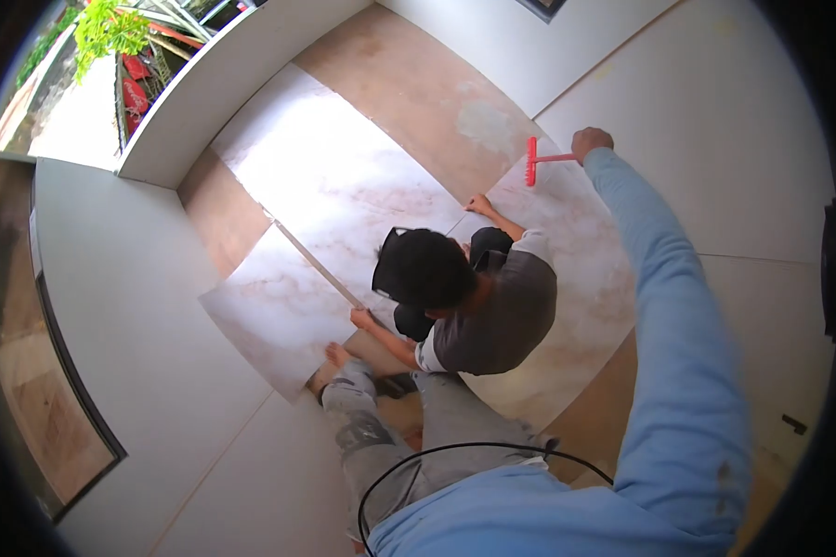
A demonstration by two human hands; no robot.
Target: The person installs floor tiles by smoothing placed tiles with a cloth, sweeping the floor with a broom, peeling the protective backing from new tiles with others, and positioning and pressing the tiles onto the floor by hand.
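Observation:
My right hand (592, 142) is closed around the handle of a red toothed spreader (532, 161), at the end of my outstretched arm in the upper right. The spreader's T-shaped head points left, near the edge of a marble-patterned sheet (585, 209). I cannot tell whether it touches the sheet. My left hand is out of view. A co-worker (497, 320) crouches in front of my legs, with one hand (364, 318) at the end of a long thin strip (316, 265) and the other hand (480, 204) on the sheets.
Another marble-patterned sheet (251, 297) lies at the left, beside bare brown floor (409, 79). Pale wall panels (176, 325) enclose the space. A doorway-like opening at the upper left shows a green plant (107, 37). A black cable (455, 448) crosses my waist.

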